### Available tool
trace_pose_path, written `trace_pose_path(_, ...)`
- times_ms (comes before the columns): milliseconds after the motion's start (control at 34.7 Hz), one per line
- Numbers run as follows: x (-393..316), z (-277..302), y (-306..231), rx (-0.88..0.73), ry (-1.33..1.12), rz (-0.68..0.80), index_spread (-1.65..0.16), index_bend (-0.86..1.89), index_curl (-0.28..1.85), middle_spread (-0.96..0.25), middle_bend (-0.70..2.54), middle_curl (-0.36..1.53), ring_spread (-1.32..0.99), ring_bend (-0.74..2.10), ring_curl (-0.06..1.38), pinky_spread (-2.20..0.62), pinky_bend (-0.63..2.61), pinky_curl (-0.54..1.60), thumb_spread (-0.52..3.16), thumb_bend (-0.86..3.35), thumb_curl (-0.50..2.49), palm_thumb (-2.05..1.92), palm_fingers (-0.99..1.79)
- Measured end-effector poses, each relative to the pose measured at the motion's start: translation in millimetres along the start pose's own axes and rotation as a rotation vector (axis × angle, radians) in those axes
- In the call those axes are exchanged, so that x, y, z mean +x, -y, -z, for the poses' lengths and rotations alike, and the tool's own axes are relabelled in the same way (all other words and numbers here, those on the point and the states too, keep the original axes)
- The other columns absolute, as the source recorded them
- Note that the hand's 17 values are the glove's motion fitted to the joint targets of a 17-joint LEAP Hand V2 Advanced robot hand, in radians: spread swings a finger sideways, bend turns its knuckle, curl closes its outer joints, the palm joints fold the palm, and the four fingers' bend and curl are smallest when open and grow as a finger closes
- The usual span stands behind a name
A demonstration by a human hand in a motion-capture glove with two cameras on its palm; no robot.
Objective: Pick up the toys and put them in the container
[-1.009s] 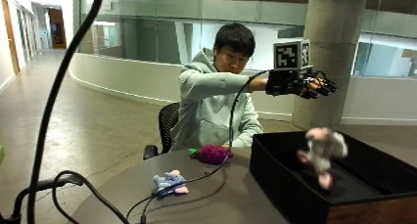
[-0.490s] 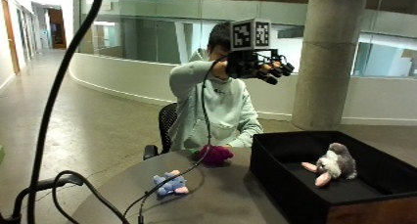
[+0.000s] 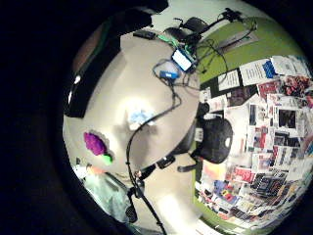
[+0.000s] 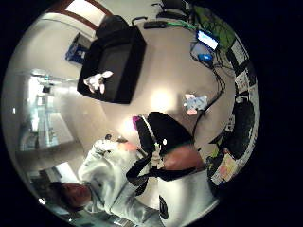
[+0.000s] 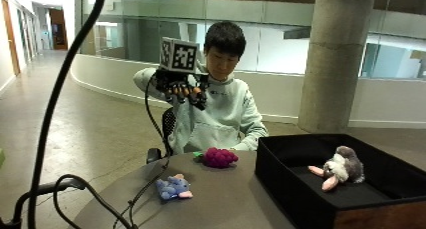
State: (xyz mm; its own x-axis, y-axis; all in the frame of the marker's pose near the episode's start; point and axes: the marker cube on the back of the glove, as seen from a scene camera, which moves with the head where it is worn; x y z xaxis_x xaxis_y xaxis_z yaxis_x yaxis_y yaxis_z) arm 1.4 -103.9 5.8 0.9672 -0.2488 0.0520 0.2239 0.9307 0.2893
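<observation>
In the outside view my gloved right hand (image 5: 182, 89) is raised at chest height over the table's left side, its fingers hanging relaxed and holding nothing. Below it a purple grape-like plush toy (image 5: 218, 157) lies at the table's back edge in front of the person. A small blue plush toy (image 5: 174, 187) lies nearer the front. The black container (image 5: 287, 188) stands on the right, with a grey and white plush animal (image 5: 338, 169) lying in it. The palm views show the purple toy (image 3: 94, 143), the blue toy (image 4: 195, 102) and the container (image 4: 113, 52) from above.
A black cable (image 5: 148, 181) runs from the glove down across the round table (image 5: 226, 204) past the blue toy. A thick dark cable loops at the front left. Small devices (image 3: 182, 59) sit at the table's far edge, and an office chair (image 3: 212, 139) stands beside it.
My hand has swung from above the container leftward to over the table's left side. The grey and white toy, in mid-air a second ago, now lies in the container.
</observation>
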Motion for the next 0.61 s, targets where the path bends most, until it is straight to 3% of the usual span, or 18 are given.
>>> trace_pose_path(144, 22.9, -47.8, -22.6, -0.06, -0.023, 0.009, -0.25, 0.12, 0.29, -0.02, 0.17, 0.35, -0.08, 0.17, 0.2, 0.01, 0.59, 0.33, 1.3, -0.01, 0.35, 0.05, -0.14)
trace_pose_path(606, 49.8, -188.5, -4.3, -0.343, -0.177, -0.015, -0.24, 0.07, 0.22, -0.02, 0.12, 0.3, -0.05, 0.17, 0.21, 0.0, 0.64, 0.35, 1.25, -0.01, 0.34, 0.13, -0.28)
